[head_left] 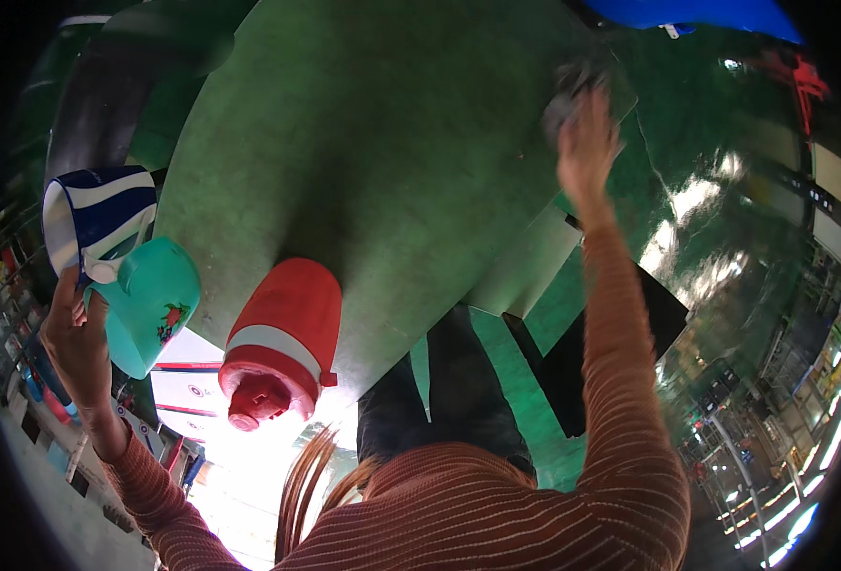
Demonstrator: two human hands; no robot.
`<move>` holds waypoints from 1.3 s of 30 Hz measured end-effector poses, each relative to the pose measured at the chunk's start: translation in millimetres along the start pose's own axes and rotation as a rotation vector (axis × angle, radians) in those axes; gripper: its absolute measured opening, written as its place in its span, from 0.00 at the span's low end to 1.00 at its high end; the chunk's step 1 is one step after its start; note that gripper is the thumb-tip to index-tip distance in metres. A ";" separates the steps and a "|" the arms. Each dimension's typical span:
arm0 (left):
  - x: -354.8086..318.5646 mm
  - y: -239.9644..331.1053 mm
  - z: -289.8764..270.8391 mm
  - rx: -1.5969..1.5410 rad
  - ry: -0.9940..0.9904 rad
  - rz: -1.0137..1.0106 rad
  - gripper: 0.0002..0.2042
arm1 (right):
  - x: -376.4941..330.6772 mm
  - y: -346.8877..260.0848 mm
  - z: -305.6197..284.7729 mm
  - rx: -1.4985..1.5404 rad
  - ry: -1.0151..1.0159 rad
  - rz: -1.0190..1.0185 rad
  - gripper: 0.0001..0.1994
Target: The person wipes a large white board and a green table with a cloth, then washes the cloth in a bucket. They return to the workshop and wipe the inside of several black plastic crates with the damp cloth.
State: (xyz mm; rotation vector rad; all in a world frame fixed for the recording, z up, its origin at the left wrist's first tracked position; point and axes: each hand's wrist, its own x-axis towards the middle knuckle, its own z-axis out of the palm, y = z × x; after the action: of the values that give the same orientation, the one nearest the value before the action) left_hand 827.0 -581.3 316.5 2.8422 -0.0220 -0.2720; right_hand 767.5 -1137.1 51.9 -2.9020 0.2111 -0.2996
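At the left, my left hand (pixel 76 347) is closed around the handles of two mugs, held up beside the table's left edge. One is a blue-and-white striped mug (pixel 107 211); the other, nearer me, is a teal mug (pixel 157 305) with a small red-and-green picture. My right hand (pixel 589 143) reaches to the far right of the green tabletop (pixel 392 143) and presses on a crumpled grey cloth (pixel 565 103). Motion blurs the cloth and the fingertips. On the table's near left stands a red jug (pixel 287 328) with a white band and a red lid.
Something blue (pixel 696 13) shows past the table's far right corner. A black flat panel (pixel 611 352) is beside my right forearm, below table height. White boxes (pixel 187 390) with red stripes lie beyond the near left edge. Shiny green floor (pixel 663 176) extends to the right.
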 end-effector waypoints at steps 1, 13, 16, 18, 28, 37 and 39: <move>0.2 1.6 0.6 -0.008 -0.004 -0.013 0.17 | -40.1 -31.0 -5.3 0.077 -0.043 -0.034 0.26; -6.1 -28.5 0.8 0.049 -0.001 -0.073 0.15 | 22.3 45.2 -6.8 -0.076 0.005 0.027 0.26; -9.8 -40.5 5.7 -0.115 0.028 -0.067 0.15 | 56.0 49.6 6.5 -0.193 0.092 0.174 0.25; -15.7 -29.0 10.0 -0.123 0.012 -0.110 0.15 | 39.6 14.6 13.4 -0.215 0.079 0.113 0.25; -10.7 -1.3 7.2 -0.112 0.025 -0.103 0.11 | 41.8 -251.3 54.4 0.394 -0.305 -0.901 0.22; -3.5 54.7 22.2 -0.138 0.038 -0.204 0.10 | 290.9 -217.3 119.7 0.086 0.038 -0.607 0.22; -3.2 58.3 25.6 -0.165 0.045 -0.174 0.11 | 311.1 -191.8 126.4 0.052 0.089 -0.474 0.22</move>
State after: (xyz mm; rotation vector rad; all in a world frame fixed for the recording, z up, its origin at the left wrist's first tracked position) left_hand 819.8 -644.3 309.4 2.6870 0.2463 -0.2340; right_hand 1119.2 -977.6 32.5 -2.8531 -0.4713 -0.5007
